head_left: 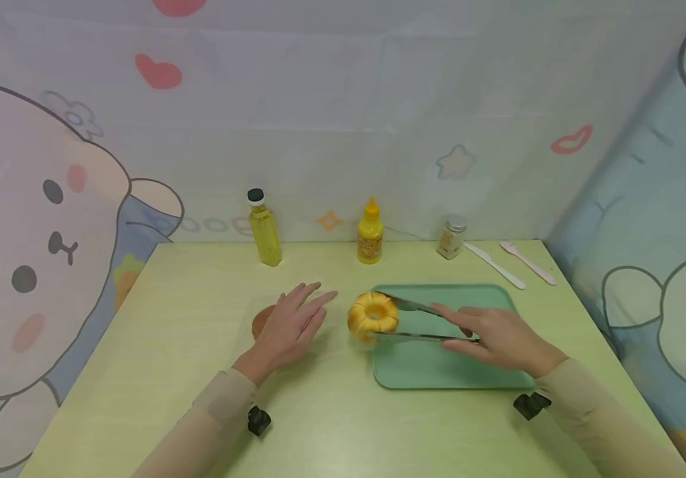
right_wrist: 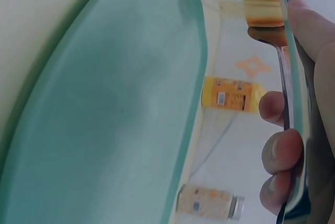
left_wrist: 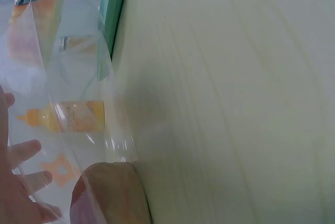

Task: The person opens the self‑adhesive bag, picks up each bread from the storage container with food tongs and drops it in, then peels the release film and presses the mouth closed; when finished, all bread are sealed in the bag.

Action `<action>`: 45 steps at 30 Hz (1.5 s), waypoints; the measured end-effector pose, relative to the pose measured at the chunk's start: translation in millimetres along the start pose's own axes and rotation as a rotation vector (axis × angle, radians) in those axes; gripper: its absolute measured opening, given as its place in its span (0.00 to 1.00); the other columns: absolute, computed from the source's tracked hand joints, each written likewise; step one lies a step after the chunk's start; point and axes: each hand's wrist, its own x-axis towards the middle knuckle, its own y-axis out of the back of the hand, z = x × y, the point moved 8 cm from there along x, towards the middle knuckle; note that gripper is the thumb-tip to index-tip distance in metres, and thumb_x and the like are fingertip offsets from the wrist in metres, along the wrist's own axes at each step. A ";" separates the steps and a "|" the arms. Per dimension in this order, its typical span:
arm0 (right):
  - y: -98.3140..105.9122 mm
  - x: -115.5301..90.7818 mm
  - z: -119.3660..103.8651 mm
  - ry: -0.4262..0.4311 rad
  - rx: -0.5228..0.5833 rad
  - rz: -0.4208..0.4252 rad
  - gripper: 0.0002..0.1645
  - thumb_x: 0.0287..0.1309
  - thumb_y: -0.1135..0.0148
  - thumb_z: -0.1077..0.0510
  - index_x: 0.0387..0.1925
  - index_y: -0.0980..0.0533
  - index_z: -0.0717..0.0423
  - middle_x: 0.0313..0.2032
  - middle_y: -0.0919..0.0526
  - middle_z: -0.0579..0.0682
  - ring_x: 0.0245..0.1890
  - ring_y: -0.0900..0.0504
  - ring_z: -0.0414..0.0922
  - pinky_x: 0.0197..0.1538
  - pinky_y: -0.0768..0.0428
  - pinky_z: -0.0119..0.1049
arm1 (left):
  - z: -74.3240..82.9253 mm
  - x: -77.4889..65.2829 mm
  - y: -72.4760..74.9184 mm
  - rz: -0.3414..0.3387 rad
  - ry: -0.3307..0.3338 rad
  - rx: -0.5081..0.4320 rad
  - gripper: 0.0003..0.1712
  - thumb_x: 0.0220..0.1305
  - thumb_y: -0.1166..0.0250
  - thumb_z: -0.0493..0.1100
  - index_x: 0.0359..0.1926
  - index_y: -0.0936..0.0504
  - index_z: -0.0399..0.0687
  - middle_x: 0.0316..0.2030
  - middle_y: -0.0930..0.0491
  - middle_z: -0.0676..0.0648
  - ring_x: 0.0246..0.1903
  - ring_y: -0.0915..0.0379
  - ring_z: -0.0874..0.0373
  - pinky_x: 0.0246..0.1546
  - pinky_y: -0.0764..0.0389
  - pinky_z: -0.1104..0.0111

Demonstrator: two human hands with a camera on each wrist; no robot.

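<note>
Gripping tongs point(head_left: 410, 305), right hand point(head_left: 501, 336) holds ring bread point(head_left: 369, 323) near tray's left edge point(head_left: 375, 362); narrow gap to left hand point(head_left: 289, 326), fingers spread.

The place looked like a staged kitchen-style set: cartoon-printed cloth point(head_left: 319, 86) (its folds showing) hung at 12 o'clock behind a pale table point(head_left: 331, 425), where a slim bottle point(head_left: 266, 236) stood at 11, a yellow squeeze bottle point(head_left: 370, 238) at 12 and a jar point(head_left: 451, 239) between 1 and 2.

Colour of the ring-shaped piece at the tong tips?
The ring-shaped piece is golden yellow; the head view shows it best.
</note>
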 end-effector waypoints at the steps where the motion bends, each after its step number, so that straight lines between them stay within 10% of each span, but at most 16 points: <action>1: -1.2 2.1 -0.9 0.002 0.001 -0.008 0.37 0.66 0.29 0.42 0.73 0.26 0.46 0.26 0.35 0.30 0.23 0.39 0.26 0.25 0.38 0.24 | 0.1 0.0 -0.2 -0.001 0.000 0.001 0.25 0.86 0.56 0.55 0.74 0.25 0.62 0.75 0.32 0.42 0.76 0.41 0.32 0.69 0.43 0.26; 45: -63.1 75.8 -30.0 -0.023 -0.089 -0.251 0.41 0.70 0.42 0.27 0.75 0.29 0.40 0.23 0.31 0.34 0.18 0.35 0.30 0.20 0.35 0.30 | 16.9 7.7 -7.2 -0.034 -0.056 0.066 0.24 0.84 0.52 0.54 0.73 0.23 0.63 0.74 0.30 0.41 0.76 0.40 0.34 0.68 0.47 0.23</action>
